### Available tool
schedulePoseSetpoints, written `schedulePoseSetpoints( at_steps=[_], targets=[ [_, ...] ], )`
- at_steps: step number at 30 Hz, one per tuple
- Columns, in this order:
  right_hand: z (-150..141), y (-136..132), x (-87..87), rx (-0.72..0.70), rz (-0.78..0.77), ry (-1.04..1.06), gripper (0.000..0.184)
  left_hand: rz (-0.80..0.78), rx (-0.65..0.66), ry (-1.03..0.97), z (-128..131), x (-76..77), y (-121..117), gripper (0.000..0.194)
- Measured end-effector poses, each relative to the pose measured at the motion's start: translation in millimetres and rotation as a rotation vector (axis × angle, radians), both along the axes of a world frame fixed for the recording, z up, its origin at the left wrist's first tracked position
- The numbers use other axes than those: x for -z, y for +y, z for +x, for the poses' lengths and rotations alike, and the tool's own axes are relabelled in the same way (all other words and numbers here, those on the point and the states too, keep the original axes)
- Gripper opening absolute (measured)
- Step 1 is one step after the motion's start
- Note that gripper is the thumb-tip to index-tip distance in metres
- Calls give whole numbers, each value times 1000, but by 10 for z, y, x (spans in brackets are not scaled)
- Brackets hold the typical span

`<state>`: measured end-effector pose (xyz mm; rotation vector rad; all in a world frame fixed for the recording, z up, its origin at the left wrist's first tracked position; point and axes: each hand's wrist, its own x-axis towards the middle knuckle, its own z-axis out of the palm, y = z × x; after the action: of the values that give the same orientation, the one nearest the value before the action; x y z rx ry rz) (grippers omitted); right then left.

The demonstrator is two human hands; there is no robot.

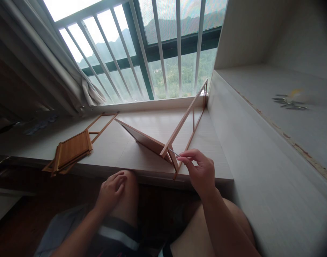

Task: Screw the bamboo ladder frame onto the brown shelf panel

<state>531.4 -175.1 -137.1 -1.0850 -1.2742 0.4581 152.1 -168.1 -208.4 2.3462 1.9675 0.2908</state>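
My right hand [199,171] pinches a thin metal tool [174,152] whose tip meets the near corner of a wooden ladder-like frame [186,117]. That frame stands on edge on the window ledge [125,146], running back toward the window. A brown board [145,139] leans against the frame's near end. My left hand [112,189] rests on my left knee with its fingers loosely curled, and I cannot make out anything in it.
A second wooden frame with a slatted panel [72,150] lies flat at the ledge's left, overhanging the front edge. Barred window [142,53] behind, curtain [72,82] at left. A raised shelf at right carries several small metal parts [288,101].
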Motion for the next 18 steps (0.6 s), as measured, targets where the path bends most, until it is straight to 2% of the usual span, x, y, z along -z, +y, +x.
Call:
schedulePoseSetpoints(
  at_steps=[9, 12, 18],
  targets=[
    [8, 7, 31, 36, -103, 53, 28, 1, 2, 3, -5, -7, -8, 30],
    [5, 2, 32, 41, -100, 123, 29, 6, 3, 2, -3, -5, -7, 30],
    [24, 8, 21, 10, -122, 113, 29, 3, 7, 0, -11, 10, -5, 30]
  ],
)
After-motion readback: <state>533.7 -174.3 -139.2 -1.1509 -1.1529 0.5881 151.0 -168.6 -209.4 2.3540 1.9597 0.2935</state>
